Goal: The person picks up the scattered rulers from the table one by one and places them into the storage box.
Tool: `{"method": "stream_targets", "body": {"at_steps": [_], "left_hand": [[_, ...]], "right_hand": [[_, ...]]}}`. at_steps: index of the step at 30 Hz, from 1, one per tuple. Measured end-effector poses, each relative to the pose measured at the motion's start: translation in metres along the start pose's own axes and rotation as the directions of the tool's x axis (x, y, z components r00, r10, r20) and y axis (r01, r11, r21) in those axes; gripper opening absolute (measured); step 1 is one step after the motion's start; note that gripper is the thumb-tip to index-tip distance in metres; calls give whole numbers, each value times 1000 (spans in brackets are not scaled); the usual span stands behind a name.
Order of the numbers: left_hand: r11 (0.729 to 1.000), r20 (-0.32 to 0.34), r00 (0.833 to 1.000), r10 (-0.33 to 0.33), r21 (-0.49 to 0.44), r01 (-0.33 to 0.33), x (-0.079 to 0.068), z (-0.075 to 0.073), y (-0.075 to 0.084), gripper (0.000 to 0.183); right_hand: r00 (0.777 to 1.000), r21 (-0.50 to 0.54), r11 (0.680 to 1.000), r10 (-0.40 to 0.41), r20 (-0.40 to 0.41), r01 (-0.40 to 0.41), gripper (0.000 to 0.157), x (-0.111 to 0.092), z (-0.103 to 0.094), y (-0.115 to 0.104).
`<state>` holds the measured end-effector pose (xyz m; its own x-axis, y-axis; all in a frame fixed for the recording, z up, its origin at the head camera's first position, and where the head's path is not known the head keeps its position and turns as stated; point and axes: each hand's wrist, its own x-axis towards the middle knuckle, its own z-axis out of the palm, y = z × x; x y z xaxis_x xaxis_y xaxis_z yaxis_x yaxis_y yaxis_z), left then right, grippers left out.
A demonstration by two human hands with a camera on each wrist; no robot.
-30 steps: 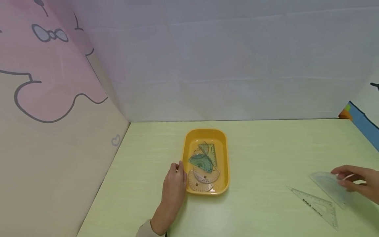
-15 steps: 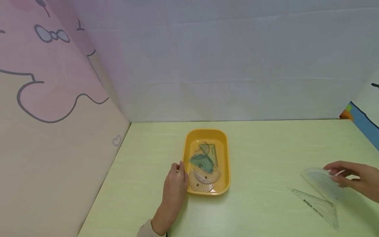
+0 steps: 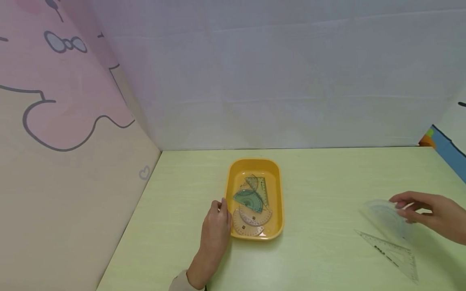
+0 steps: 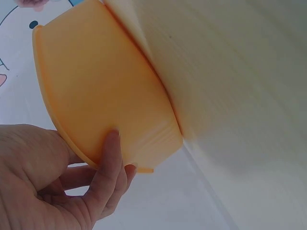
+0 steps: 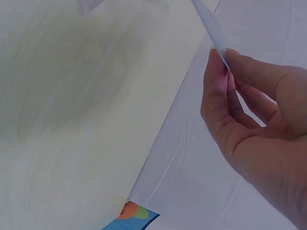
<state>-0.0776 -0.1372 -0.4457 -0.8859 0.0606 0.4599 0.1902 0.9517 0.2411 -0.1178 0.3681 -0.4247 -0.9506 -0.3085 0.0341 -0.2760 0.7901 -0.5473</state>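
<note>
My left hand (image 3: 216,228) grips the left rim of a yellow tray (image 3: 281,202), its fingers against the outer wall (image 4: 105,81) in the left wrist view. Inside the tray lie a green protractor (image 3: 249,200), two clear protractors (image 3: 247,227) overlapping near the front, and a small set square (image 3: 263,188) at the back, over another clear curved piece. On the right, my right hand (image 3: 426,212) pinches a clear protractor (image 3: 386,218) by its edge between thumb and fingers. A clear triangular set square (image 3: 395,254) lies flat on the table just in front of it.
The pale green table (image 3: 320,194) runs back to a white sheet wall (image 3: 273,89). At the left stands a side wall (image 3: 73,182) with pink cartoon drawings. A blue printed panel (image 3: 449,149) borders the table's right edge.
The right hand has carried the protractor left and farther back, past the set square on the table. The left hand keeps its hold on the tray, which stays in place.
</note>
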Motion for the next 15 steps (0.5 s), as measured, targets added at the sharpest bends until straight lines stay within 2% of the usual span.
{"method": "stream_targets", "body": {"at_steps": [10, 15], "left_hand": [[1000, -2, 1000, 3, 8, -3, 0, 1, 0, 39], [1000, 7, 1000, -7, 12, 7, 1, 0, 1, 39]], "right_hand": [[1000, 57, 998, -8, 14, 7, 28, 8, -2, -11], [999, 78, 996, -49, 6, 48, 27, 13, -3, -17]]}}
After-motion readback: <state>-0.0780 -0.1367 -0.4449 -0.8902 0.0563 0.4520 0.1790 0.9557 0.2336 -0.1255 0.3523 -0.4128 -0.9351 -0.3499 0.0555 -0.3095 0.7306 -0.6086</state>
